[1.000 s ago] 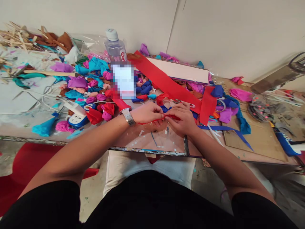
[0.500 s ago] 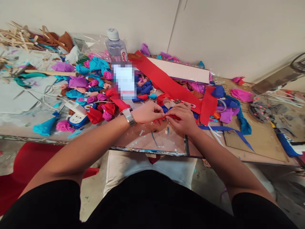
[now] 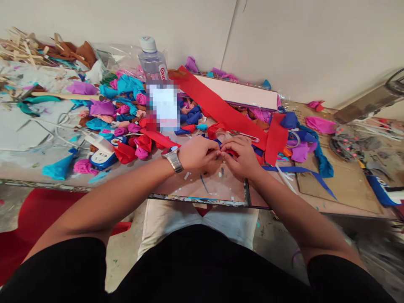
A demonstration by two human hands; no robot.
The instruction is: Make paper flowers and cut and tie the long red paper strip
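My left hand (image 3: pixel 199 152), with a metal watch (image 3: pixel 173 160) on its wrist, is closed in a pinch in front of me. Its fingertips meet those of my right hand (image 3: pixel 240 156), which is pinched too. A bit of red crepe paper (image 3: pixel 232 152) shows among the right fingers; the rest is hidden by both hands. Just behind the fingers lie scissors (image 3: pixel 251 137) and a roll of clear tape (image 3: pixel 221 135), partly covered. A long red paper strip (image 3: pixel 217 99) slants across the table behind, and a shorter red strip (image 3: pixel 275 141) lies right of my right hand.
Many crumpled paper pieces (image 3: pixel 102 107) cover the left side. A water bottle (image 3: pixel 153 61) stands behind a blurred phone (image 3: pixel 164 105). A blue power strip (image 3: pixel 105 156) with a cable sits at left. A blue ribbon (image 3: pixel 311 171) and cardboard (image 3: pixel 341 189) lie at right.
My left hand has turned slightly, and its fingers have closed up against the right fingertips. The red paper that showed under the left hand is now mostly out of sight.
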